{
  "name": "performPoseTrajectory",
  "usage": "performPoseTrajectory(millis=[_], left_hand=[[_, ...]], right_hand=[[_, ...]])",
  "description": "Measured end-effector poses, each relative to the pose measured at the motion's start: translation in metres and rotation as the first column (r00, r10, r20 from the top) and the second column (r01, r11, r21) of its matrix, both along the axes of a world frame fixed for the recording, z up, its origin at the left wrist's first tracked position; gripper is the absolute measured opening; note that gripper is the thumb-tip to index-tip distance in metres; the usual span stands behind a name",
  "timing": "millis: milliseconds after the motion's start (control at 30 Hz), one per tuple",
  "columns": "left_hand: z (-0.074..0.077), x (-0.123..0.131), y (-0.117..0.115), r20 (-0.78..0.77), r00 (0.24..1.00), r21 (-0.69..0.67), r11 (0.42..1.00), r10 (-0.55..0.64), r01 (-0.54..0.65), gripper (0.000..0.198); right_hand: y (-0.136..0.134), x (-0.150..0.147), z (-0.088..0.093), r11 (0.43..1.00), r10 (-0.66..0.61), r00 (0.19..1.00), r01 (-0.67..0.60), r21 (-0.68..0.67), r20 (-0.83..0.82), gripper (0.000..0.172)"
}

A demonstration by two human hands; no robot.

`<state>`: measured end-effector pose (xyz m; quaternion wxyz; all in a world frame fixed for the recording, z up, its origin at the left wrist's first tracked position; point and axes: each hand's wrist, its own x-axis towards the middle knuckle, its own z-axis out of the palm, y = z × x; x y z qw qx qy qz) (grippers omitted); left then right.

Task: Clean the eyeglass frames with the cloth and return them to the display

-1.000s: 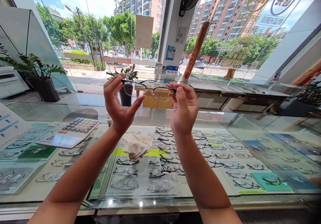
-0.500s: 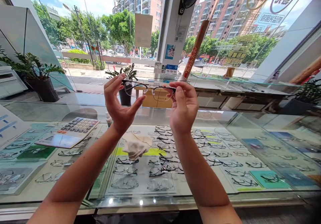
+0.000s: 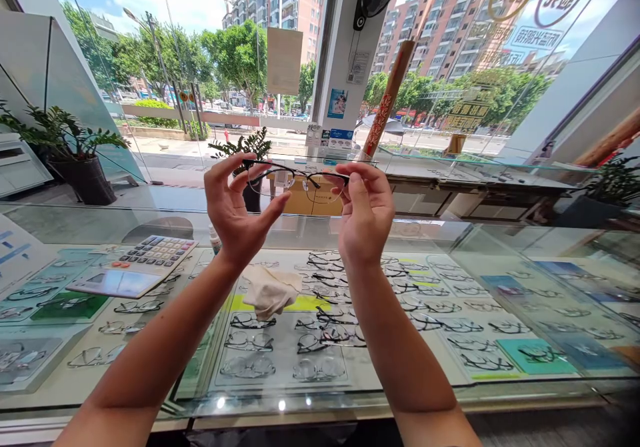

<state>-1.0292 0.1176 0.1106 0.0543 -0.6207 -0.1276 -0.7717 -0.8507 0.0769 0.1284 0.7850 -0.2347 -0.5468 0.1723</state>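
Note:
A pair of eyeglasses with a dark upper rim and clear lenses is held up level in front of me, above the glass counter. My right hand pinches its right end between thumb and fingers. At the left end, my left hand has its index finger against the dark corner of the frame, while its thumb stands well apart below. Dark slender parts show near the middle of the glasses. Under my hands, a crumpled cream cloth lies on the counter top.
The glass display counter holds many eyeglasses in rows. A calculator rests on it at left, and a small bottle stands partly behind my left hand. Potted plants and a large window are beyond.
My left index finger and the fingers behind it have shifted slightly at the frame's left end. More dark parts show around the middle of the glasses. The right hand keeps its pinch.

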Motion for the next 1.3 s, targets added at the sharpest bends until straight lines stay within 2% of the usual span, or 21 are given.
performPoseTrajectory(millis=[167, 300, 400, 500, 567, 667, 767, 933, 1100, 1167, 1300], left_hand=[[-0.002, 0.0, -0.001, 0.024, 1.0, -0.069, 0.998, -0.013, 0.015, 0.084], [-0.004, 0.0, 0.0, 0.04, 0.999, -0.083, 0.996, -0.024, 0.027, 0.087], [-0.003, -0.001, -0.001, 0.026, 0.999, -0.103, 0.994, -0.043, 0.046, 0.084], [0.001, -0.005, -0.002, -0.017, 0.997, -0.141, 0.987, -0.075, 0.072, 0.081], [0.005, -0.01, -0.005, -0.063, 0.991, -0.179, 0.978, -0.119, 0.106, 0.081], [0.012, -0.016, -0.011, -0.154, 0.961, -0.27, 0.945, -0.23, 0.183, 0.077], [0.016, -0.019, -0.017, -0.208, 0.925, -0.36, 0.904, -0.319, 0.231, 0.074], [0.016, -0.02, -0.02, -0.22, 0.893, -0.417, 0.865, -0.394, 0.279, 0.072], [0.019, -0.024, -0.021, -0.225, 0.854, -0.451, 0.827, -0.47, 0.336, 0.072], [0.021, -0.025, -0.022, -0.217, 0.839, -0.47, 0.807, -0.498, 0.357, 0.071], [0.022, -0.025, -0.023, -0.206, 0.831, -0.489, 0.79, -0.516, 0.369, 0.072]], right_hand=[[0.0, 0.001, 0.0, 0.999, -0.005, 1.0, 0.006, -0.032, 0.027, 0.023], [0.003, 0.002, -0.001, 0.996, 0.074, 0.997, -0.073, -0.051, 0.009, 0.022], [0.005, 0.003, -0.001, 0.989, 0.121, 0.993, -0.121, -0.079, 0.001, 0.022], [0.003, 0.007, 0.002, 0.987, 0.117, 0.993, -0.116, -0.114, -0.003, 0.018], [0.0, 0.012, 0.006, 0.984, 0.12, 0.992, -0.113, -0.139, 0.043, 0.016], [-0.004, 0.017, 0.012, 0.962, 0.204, 0.953, -0.153, -0.226, 0.225, 0.016], [-0.006, 0.019, 0.014, 0.91, 0.352, 0.873, -0.235, -0.342, 0.336, 0.017], [-0.005, 0.018, 0.013, 0.815, 0.518, 0.811, -0.371, -0.445, 0.273, 0.016], [-0.008, 0.022, 0.015, 0.618, 0.694, 0.714, -0.529, -0.582, 0.087, 0.024], [-0.009, 0.023, 0.016, 0.562, 0.728, 0.685, -0.571, -0.598, 0.03, 0.025], [-0.009, 0.025, 0.015, 0.534, 0.744, 0.668, -0.597, -0.599, -0.001, 0.027]])
